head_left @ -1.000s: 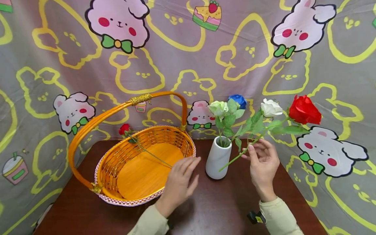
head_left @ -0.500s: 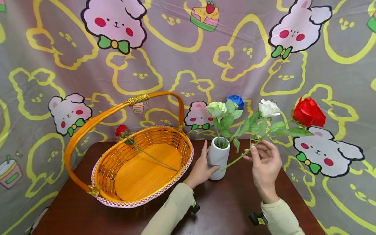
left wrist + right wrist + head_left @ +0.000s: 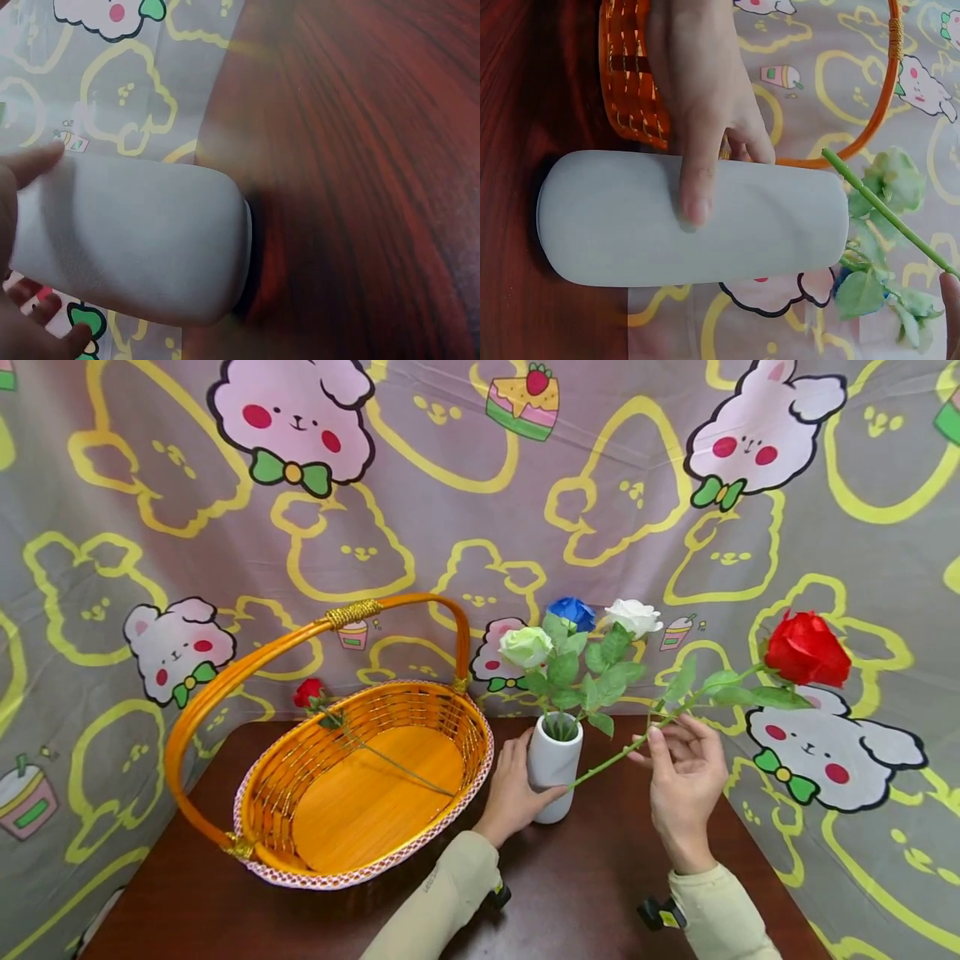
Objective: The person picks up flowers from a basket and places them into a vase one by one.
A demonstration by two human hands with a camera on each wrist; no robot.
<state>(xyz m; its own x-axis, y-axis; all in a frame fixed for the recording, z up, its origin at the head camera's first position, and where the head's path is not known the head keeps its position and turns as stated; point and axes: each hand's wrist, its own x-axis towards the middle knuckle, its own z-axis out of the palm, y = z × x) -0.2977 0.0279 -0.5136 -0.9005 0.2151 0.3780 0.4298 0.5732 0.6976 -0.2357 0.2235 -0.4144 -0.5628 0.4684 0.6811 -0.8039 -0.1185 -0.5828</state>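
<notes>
My left hand (image 3: pixel 517 793) grips the side of a white vase (image 3: pixel 553 768), thumb across its front. The vase stands upright on the table. A pale green rose (image 3: pixel 525 646), a blue rose (image 3: pixel 572 612) and a white rose (image 3: pixel 633 617) stick out of its mouth. To the right, my right hand (image 3: pixel 686 785) pinches the stem of a large red rose (image 3: pixel 808 649) between thumb and fingers. Its bloom leans up to the right, and the bare stem end overlaps the vase front in the head view. In the right wrist view the cut stem (image 3: pixel 885 210) shows beside the vase's mouth.
An orange woven basket (image 3: pixel 360 881) with a tall arched handle (image 3: pixel 255 664) stands on the left of the dark wooden table (image 3: pixel 592 893). A smaller red rose (image 3: pixel 308 693) lies across its back rim, stem inside. A patterned cloth (image 3: pixel 450 510) hangs behind and on both sides.
My left hand has left the basket's edge and taken hold of the vase. The flowers in the vase have swung leftward. My right hand has shifted slightly right with the red rose.
</notes>
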